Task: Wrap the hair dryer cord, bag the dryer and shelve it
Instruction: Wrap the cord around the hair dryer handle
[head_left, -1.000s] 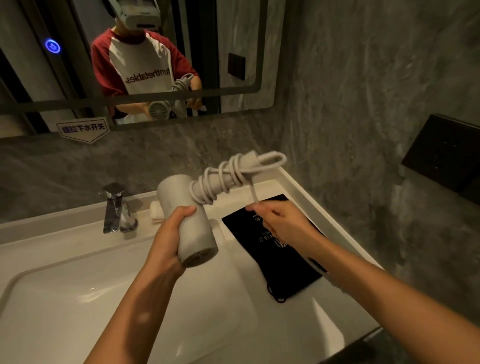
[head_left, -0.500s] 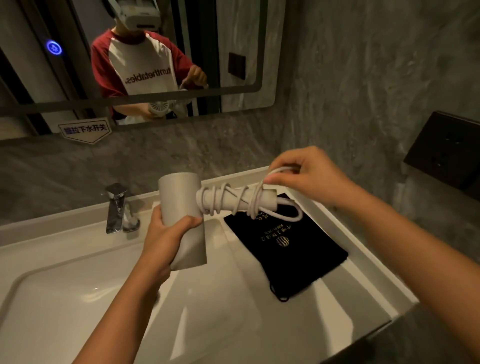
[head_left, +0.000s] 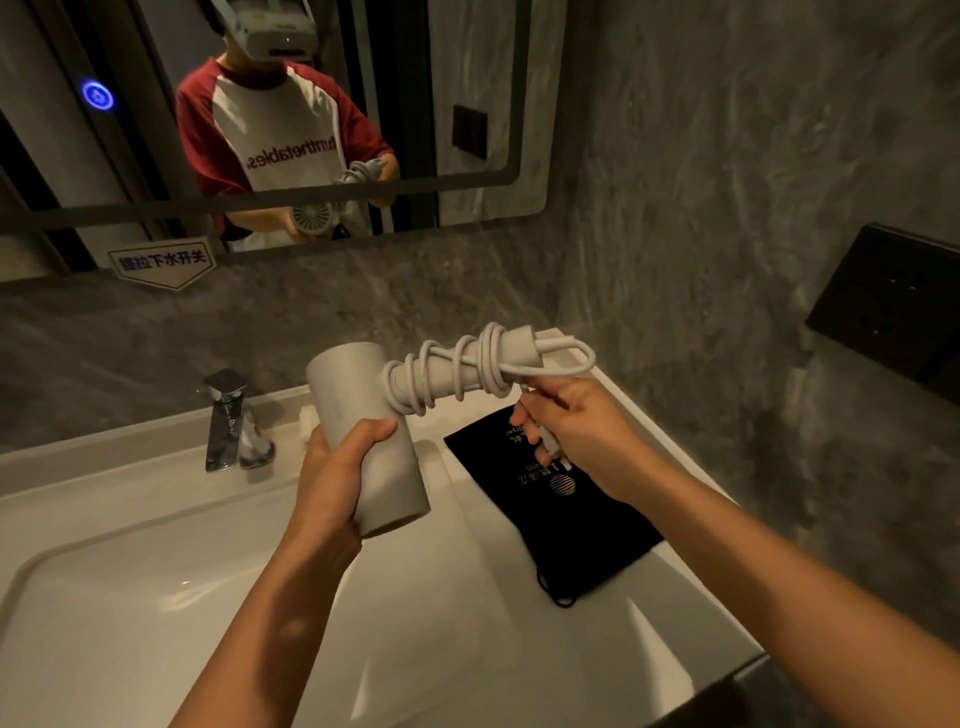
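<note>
My left hand (head_left: 337, 467) grips the barrel of a pale grey hair dryer (head_left: 363, 410), held above the sink counter. Its handle points right and carries several loops of the white cord (head_left: 467, 364). A last loop sticks out past the handle's end. My right hand (head_left: 566, 421) is below that end, closed on the cord's loose tail. A flat black drawstring bag (head_left: 571, 525) with gold lettering lies on the counter under my right hand, partly hidden by it.
A white basin (head_left: 130, 597) fills the lower left, with a chrome tap (head_left: 228, 421) behind it. A mirror (head_left: 467, 78) hangs on the grey stone wall. A black wall panel (head_left: 893, 306) is on the right wall. The counter edge (head_left: 727, 670) runs at lower right.
My right hand dropped from above the handle's end to below it, pulling the cord around another turn. The dryer's handle tilted up a little.
</note>
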